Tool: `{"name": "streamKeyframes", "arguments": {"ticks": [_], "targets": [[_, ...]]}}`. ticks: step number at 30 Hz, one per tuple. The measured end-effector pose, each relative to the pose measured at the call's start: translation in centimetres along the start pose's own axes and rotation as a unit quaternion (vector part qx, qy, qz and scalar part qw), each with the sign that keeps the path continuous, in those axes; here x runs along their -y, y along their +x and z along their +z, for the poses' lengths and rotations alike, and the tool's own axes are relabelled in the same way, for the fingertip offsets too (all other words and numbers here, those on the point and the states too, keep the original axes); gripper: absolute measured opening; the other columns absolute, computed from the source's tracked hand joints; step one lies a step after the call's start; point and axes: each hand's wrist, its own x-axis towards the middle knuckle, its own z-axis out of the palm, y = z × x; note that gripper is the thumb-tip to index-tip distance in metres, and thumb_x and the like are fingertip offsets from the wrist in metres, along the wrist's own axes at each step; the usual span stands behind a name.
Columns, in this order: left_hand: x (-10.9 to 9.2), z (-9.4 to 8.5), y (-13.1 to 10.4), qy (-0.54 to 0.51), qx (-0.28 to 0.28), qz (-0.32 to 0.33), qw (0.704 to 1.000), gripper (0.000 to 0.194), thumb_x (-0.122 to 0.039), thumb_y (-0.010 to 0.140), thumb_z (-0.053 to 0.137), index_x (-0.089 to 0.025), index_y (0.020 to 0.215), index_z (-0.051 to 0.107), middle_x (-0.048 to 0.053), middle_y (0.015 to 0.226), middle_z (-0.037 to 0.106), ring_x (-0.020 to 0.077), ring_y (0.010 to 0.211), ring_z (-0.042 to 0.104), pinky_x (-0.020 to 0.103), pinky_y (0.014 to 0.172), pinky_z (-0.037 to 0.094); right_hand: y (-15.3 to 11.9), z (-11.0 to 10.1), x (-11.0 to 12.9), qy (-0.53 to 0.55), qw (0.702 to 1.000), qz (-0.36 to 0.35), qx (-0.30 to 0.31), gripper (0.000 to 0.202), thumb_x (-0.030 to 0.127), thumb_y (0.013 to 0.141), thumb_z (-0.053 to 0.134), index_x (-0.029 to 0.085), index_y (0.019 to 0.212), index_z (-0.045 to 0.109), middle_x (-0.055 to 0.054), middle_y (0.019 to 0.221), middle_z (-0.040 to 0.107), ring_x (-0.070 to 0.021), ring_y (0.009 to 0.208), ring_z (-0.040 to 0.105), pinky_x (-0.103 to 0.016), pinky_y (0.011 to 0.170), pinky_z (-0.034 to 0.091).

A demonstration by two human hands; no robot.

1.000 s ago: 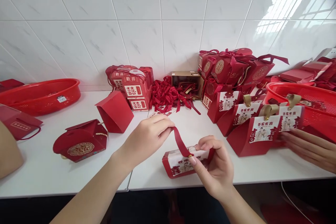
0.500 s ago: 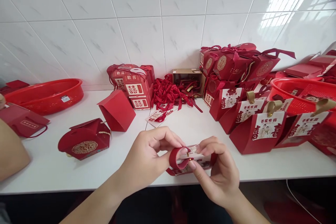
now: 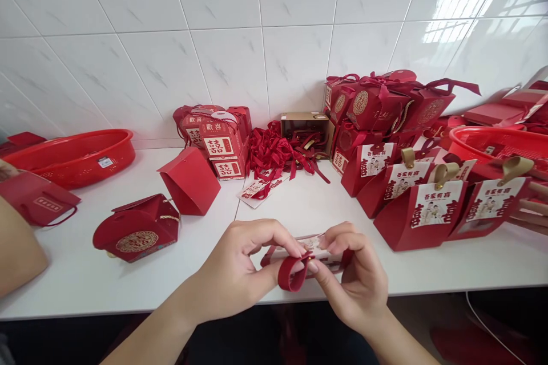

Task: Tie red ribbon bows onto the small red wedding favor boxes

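Near the table's front edge lies a red gift box (image 3: 274,255) with a white printed band, partly covered by my hands. A dark red strap (image 3: 287,278) stands up from it, bent into a loop with a small gold stud at its joined ends. My left hand (image 3: 246,265) pinches the strap, its thumb inside the loop. Against the stud presses the thumb of my right hand (image 3: 355,279), whose other fingers curl over the box's right part and hold it. The fingers hide much of the box top.
Red boxes with gold strap handles (image 3: 436,214) stand on the right, a person's hand (image 3: 533,211) beside them. Behind are red ribbons (image 3: 274,151) and an open carton (image 3: 306,117). Left are two red boxes (image 3: 188,182), a red basket (image 3: 68,162) and another person's arm (image 3: 19,251).
My left fingers have brought the strap's ends together over the stud, and the loop has tipped toward me. At the right, another person's hand has come in behind the boxes.
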Motion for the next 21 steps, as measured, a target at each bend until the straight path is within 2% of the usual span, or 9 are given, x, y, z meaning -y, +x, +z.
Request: {"name": "streamKeyframes", "arguments": {"ticks": [4,7,11,15,19,21], "targets": [[0.3,0.0,-0.1,0.011,0.013,0.014,1.000,0.016,-0.010,0.082,0.067,-0.020,0.094,0.071,0.006,0.092,0.075,0.0197,0.085,0.072,0.028,0.076,0.059,0.3,-0.4,0.2,0.001,1.000,0.016,0.017,0.026,0.008,0.082,0.068,0.023,0.091,0.049,-0.004,0.093,0.059,-0.0162,0.078,0.061,-0.025,0.056,0.049],[0.6,0.4,-0.1,0.006,-0.002,-0.005,1.000,0.013,-0.013,0.084,0.066,-0.021,0.093,0.070,0.005,0.090,0.075,0.0168,0.079,0.071,0.024,0.068,0.059,0.9,-0.9,0.9,0.001,0.997,0.049,0.068,0.025,0.010,0.084,0.068,0.024,0.086,0.046,-0.006,0.097,0.066,-0.0189,0.085,0.066,-0.024,0.054,0.050],[1.1,0.8,-0.3,-0.019,-0.010,-0.030,0.999,0.009,-0.016,0.084,0.068,-0.020,0.092,0.069,0.004,0.082,0.073,0.0139,0.068,0.068,0.022,0.060,0.057,1.5,-1.3,1.6,-0.001,0.993,0.068,0.097,0.024,0.010,0.086,0.065,0.024,0.082,0.045,-0.006,0.093,0.069,-0.0183,0.081,0.066,-0.021,0.047,0.045],[1.5,0.9,-0.5,-0.047,-0.018,-0.037,0.998,0.011,-0.016,0.083,0.069,-0.020,0.093,0.065,0.005,0.086,0.072,0.0159,0.074,0.071,0.023,0.065,0.059,1.8,-1.1,1.5,-0.021,0.995,0.027,0.096,0.023,0.008,0.086,0.063,0.023,0.082,0.047,-0.006,0.093,0.070,-0.0184,0.082,0.064,-0.025,0.053,0.048],[1.6,1.0,-0.3,-0.041,-0.032,0.004,0.999,0.020,-0.009,0.084,0.065,-0.023,0.097,0.058,0.002,0.090,0.071,0.0144,0.082,0.071,0.021,0.069,0.058,2.1,-0.9,1.0,-0.034,0.995,-0.035,0.084,0.024,0.003,0.083,0.062,0.023,0.081,0.049,-0.005,0.090,0.072,-0.0192,0.082,0.063,-0.034,0.068,0.054],[1.7,1.0,-0.2,-0.025,-0.032,0.022,0.999,0.023,-0.006,0.086,0.061,-0.024,0.099,0.056,0.001,0.091,0.071,0.0133,0.084,0.071,0.020,0.071,0.057,2.2,-0.9,0.8,-0.046,0.993,-0.071,0.080,0.025,0.001,0.082,0.061,0.023,0.081,0.050,-0.004,0.087,0.071,-0.0193,0.080,0.062,-0.036,0.069,0.054]]}}
